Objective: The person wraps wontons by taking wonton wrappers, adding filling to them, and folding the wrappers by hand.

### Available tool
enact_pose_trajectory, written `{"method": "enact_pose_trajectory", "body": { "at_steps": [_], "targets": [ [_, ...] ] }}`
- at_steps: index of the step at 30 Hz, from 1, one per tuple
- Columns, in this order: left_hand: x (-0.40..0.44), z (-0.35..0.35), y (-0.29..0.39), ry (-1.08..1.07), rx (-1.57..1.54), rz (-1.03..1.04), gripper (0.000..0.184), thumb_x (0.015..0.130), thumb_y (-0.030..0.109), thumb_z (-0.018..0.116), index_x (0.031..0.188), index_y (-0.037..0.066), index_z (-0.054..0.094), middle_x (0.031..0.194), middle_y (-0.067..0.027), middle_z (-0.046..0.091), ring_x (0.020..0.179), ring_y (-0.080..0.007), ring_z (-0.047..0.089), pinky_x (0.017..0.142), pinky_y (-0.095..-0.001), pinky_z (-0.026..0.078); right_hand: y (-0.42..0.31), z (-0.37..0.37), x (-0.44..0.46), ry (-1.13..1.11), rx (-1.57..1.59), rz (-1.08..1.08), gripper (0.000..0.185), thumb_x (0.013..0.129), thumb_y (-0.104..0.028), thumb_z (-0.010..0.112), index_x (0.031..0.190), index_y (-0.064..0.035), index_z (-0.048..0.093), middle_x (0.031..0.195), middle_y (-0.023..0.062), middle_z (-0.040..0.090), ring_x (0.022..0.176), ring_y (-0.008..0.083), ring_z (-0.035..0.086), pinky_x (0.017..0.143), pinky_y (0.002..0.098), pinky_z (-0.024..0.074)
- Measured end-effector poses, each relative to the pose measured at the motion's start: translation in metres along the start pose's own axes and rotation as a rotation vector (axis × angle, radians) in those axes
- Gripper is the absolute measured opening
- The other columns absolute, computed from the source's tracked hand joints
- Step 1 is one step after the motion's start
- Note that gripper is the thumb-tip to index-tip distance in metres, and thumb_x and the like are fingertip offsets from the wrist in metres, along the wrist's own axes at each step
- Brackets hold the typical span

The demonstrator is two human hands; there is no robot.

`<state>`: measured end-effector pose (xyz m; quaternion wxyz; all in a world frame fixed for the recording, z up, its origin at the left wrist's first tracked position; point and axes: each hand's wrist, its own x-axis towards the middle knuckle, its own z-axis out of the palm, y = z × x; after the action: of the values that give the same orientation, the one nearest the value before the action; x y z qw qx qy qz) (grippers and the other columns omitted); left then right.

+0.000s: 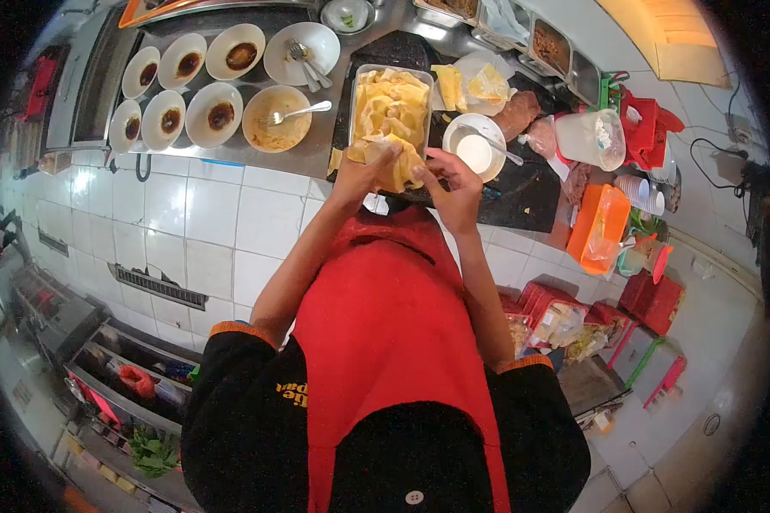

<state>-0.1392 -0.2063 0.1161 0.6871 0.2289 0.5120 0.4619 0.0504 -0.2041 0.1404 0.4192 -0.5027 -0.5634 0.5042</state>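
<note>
A metal tray [354,103] full of yellow folded wrapper pieces [392,101] stands on a black board on the counter. Over its near end, my left hand [361,177] has its fingers bent against a yellow wrapper [399,160]. On the other side of that wrapper, my right hand [455,184] holds its edge between thumb and fingers. Right of the tray is a white bowl [475,152] with white contents and a spoon. More yellow sheets [450,87] lie above this bowl, beside an opened plastic wrapping.
Several white bowls [186,61] with dark sauce stand at the left, near a bowl of beige mixture [277,120] with a fork. At the right are a clear plastic container [592,139] and an orange basket [587,224]. Metal food pans [549,46] line the back right.
</note>
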Motion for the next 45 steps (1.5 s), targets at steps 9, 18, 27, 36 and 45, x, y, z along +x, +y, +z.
{"method": "enact_pose_trajectory", "body": {
  "at_steps": [9,18,27,36,45],
  "targets": [
    [-0.003,0.003,-0.004,-0.106,-0.138,-0.067,0.041,0.099,0.021,0.071,0.13,-0.001,0.059,0.12,-0.0098,0.07,0.103,-0.0167,0.069,0.085,-0.0317,0.059,-0.016,-0.008,0.012,0.047,0.295,0.126,0.032,0.088,0.005,0.077,0.118,0.0064,0.067,0.101,0.0101,0.075,0.091,0.0115,0.07,0.081,0.025,0.0567],
    [-0.007,-0.008,0.018,-0.296,0.435,0.205,0.04,0.094,0.014,0.075,0.128,-0.001,0.061,0.117,-0.0083,0.07,0.099,-0.0131,0.068,0.08,-0.0292,0.057,-0.057,-0.017,0.035,-0.24,0.158,0.154,0.03,0.087,0.004,0.078,0.116,0.0028,0.069,0.105,0.0088,0.075,0.095,0.0119,0.07,0.082,0.0252,0.0569],
    [-0.024,-0.018,0.015,-0.225,0.401,0.392,0.04,0.092,0.002,0.072,0.122,0.009,0.048,0.11,-0.0035,0.06,0.107,-0.0115,0.059,0.092,-0.0285,0.051,-0.051,-0.005,0.03,-0.346,-0.08,0.223,0.02,0.089,-0.001,0.077,0.107,0.0012,0.07,0.097,0.0053,0.074,0.086,0.0083,0.068,0.077,0.0236,0.0552],
    [-0.028,-0.095,-0.022,0.038,-0.264,0.055,0.041,0.096,0.011,0.068,0.131,0.006,0.045,0.117,-0.0167,0.071,0.111,-0.0271,0.069,0.093,-0.0407,0.059,0.029,-0.028,0.065,-0.218,-0.68,-0.267,0.011,0.093,0.0,0.069,0.103,0.0001,0.062,0.09,0.0075,0.07,0.075,0.0133,0.068,0.065,0.029,0.0547],
    [-0.056,-0.134,-0.015,0.169,-0.486,0.161,0.035,0.101,0.012,0.06,0.132,0.007,0.045,0.127,-0.0218,0.067,0.116,-0.0307,0.067,0.097,-0.0429,0.058,0.083,0.03,0.088,-0.226,-0.548,-0.311,0.016,0.09,-0.017,0.074,0.102,-0.0067,0.069,0.09,0.0157,0.073,0.081,0.0331,0.072,0.07,0.0425,0.0568]
  ]
}}
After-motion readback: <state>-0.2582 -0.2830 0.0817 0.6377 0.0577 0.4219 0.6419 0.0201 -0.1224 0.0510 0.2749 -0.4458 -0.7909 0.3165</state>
